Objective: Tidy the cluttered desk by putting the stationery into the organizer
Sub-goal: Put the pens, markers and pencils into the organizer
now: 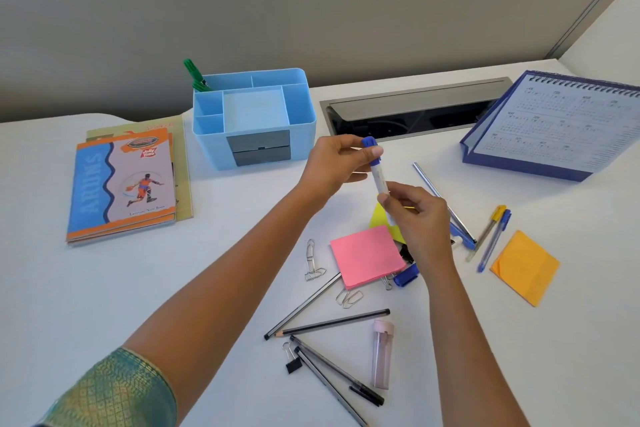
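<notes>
A blue-capped white marker (376, 173) is held in the air between both hands. My left hand (334, 163) pinches its blue cap end; my right hand (417, 215) grips its lower barrel. The light blue organizer (301, 135) stands behind and left, with green markers (195, 76) in its back left slot. On the desk lie pink sticky notes (367, 255), a yellow note (379, 217), an orange pad (524, 267), several pencils and pens (332, 322), paper clips (313, 260), a binder clip (292, 360), a blue cap (406, 276) and a pink clear case (381, 354).
Notebooks (121, 184) are stacked at the left. A desk calendar (554, 128) stands at the right, behind more pens (491, 236). A cable tray slot (412, 111) opens in the desk by the grey partition wall.
</notes>
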`<state>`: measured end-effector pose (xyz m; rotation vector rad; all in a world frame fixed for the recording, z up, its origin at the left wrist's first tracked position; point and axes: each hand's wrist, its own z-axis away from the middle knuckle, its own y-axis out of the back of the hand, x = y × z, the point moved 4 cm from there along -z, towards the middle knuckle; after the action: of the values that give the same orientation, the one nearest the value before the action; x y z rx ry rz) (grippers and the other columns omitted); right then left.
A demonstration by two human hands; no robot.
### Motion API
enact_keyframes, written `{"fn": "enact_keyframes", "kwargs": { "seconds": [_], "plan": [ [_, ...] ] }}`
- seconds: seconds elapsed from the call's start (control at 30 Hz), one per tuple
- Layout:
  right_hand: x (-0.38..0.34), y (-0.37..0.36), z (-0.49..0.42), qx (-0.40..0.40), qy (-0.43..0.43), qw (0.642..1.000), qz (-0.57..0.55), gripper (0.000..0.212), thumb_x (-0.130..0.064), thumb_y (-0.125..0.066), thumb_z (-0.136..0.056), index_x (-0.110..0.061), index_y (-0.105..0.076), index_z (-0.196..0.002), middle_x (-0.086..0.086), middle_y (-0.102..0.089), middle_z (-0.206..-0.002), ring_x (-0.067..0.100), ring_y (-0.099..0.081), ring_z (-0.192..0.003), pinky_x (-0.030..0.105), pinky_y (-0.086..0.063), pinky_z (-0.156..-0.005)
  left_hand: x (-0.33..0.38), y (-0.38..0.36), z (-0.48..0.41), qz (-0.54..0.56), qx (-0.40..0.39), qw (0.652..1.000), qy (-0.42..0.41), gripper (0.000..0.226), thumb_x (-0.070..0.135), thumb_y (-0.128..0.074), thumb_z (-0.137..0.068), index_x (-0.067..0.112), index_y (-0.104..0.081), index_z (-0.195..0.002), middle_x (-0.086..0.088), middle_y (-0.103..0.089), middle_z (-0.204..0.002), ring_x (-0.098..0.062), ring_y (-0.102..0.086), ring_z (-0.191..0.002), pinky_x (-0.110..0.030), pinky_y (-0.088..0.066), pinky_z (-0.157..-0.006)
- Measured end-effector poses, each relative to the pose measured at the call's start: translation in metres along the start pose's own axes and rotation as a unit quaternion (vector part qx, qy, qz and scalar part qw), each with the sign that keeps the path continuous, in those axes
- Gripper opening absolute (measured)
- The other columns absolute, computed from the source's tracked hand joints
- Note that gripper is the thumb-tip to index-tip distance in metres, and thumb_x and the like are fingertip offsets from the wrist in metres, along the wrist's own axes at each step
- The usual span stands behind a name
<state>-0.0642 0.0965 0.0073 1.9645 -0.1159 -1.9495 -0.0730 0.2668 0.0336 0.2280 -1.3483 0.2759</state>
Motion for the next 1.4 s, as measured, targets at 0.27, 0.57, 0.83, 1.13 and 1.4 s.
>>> {"fn": "enact_keyframes", "kwargs": {
  "seconds": [0.27, 0.57, 0.83, 1.13, 1.4],
  "plan": [
    [-0.010, -0.032, -0.002, -0.046, -0.036, 0.995, -0.086, 0.014, -0.016, -0.074, -0.082, -0.020, -0.075, -0.096, 0.000, -0.074, -0.082, 0.011, -0.065, -0.070, 0.023, -0.056, -0.072, 0.020, 0.059, -0.002, 0.060, 0.089, 0.994, -0.020, 0.013, 0.016, -0.069, -0.088, 0.005, -0.070, -0.095, -0.007, -0.072, -0.083, -0.012, -0.070, -0.071, -0.022, -0.059, -0.070],
    [0.007, -0.035, 0.002, -0.027, -0.081, 0.992, -0.093, 0.016, -0.003, -0.067, -0.085, -0.013, -0.075, -0.094, 0.003, -0.072, -0.085, 0.007, -0.065, -0.059, 0.016, -0.054, -0.063, 0.074, 0.216, -0.022, 0.084, 0.411, 0.892, -0.167, 0.011, 0.013, -0.072, -0.083, 0.012, -0.064, -0.090, -0.009, -0.072, -0.079, -0.016, -0.068, -0.069, -0.038, -0.060, -0.074],
    [0.004, -0.042, -0.001, -0.028, -0.082, 0.993, -0.084, 0.016, -0.004, -0.066, -0.085, -0.013, -0.075, -0.095, 0.004, -0.073, -0.090, 0.011, -0.067, -0.063, 0.022, -0.054, -0.070, 0.058, 0.259, -0.045, -0.060, 0.498, 0.852, -0.150, 0.014, 0.024, -0.071, -0.081, 0.027, -0.061, -0.090, 0.002, -0.073, -0.077, -0.010, -0.071, -0.071, -0.030, -0.059, -0.076],
    [0.007, -0.039, -0.002, -0.045, -0.074, 0.995, -0.051, 0.017, -0.006, -0.068, -0.085, -0.020, -0.075, -0.090, 0.000, -0.074, -0.087, 0.013, -0.068, -0.063, 0.031, -0.052, -0.074, 0.042, 0.244, -0.056, -0.228, 0.492, 0.836, -0.086, 0.020, 0.043, -0.070, -0.082, 0.030, -0.074, -0.097, 0.013, -0.064, -0.085, -0.006, -0.060, -0.076, -0.019, -0.044, -0.065],
    [0.019, -0.032, 0.006, -0.037, -0.076, 0.996, -0.035, 0.016, -0.005, -0.069, -0.084, -0.019, -0.076, -0.089, -0.006, -0.074, -0.086, 0.011, -0.067, -0.068, 0.041, -0.056, -0.082, 0.034, 0.240, -0.056, -0.287, 0.478, 0.826, -0.080, 0.024, 0.045, -0.063, -0.088, 0.030, -0.074, -0.104, 0.010, -0.071, -0.105, -0.004, -0.057, -0.080, -0.013, -0.037, -0.058]
  ]
}}
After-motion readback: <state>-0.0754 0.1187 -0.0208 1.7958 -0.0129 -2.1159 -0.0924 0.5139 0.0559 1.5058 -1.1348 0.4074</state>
